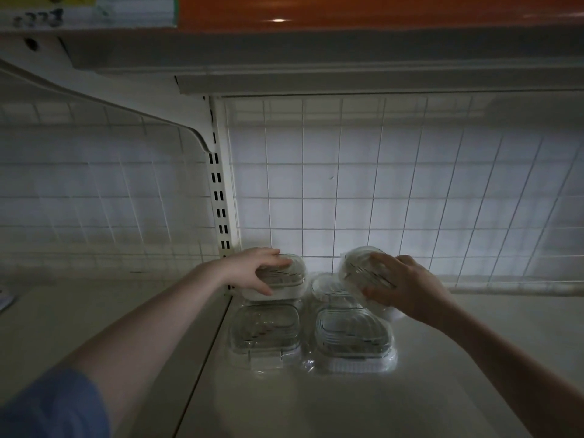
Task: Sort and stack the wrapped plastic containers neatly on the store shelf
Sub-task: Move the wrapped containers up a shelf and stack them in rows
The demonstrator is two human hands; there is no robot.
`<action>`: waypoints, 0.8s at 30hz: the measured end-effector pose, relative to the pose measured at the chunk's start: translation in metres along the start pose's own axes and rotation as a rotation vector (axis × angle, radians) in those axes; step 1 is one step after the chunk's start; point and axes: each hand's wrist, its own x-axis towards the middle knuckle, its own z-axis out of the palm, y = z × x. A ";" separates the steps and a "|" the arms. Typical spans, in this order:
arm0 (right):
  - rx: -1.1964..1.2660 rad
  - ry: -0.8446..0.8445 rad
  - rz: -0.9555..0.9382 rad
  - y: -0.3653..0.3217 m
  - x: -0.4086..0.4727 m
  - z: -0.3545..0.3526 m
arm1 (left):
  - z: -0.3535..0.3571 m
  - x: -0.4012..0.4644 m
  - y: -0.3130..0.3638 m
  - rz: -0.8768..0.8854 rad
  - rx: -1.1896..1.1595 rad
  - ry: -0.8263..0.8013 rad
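Two hands at work, stacking containers on the shelf (316,399).
Left hand (252,273) grips the back-left container (281,275); right hand (407,289) holds a tilted container (363,270) above the back-right stack (325,287). Next: level it, then lower squarely.

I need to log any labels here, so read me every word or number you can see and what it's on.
Nothing reads for certain.
Paper tag on the upper shelf edge, top left: dark handwritten marks, too blurred to read.
Orange strip beside it: no text visible.
Wrapped containers: no legible label.
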 end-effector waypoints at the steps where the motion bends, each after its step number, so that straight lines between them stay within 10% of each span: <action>1: 0.005 -0.004 -0.009 0.000 0.002 0.002 | 0.000 0.000 0.001 0.011 0.007 0.005; 24: 0.137 -0.324 -0.279 -0.003 0.053 0.016 | 0.037 -0.069 0.024 -0.038 -0.003 0.539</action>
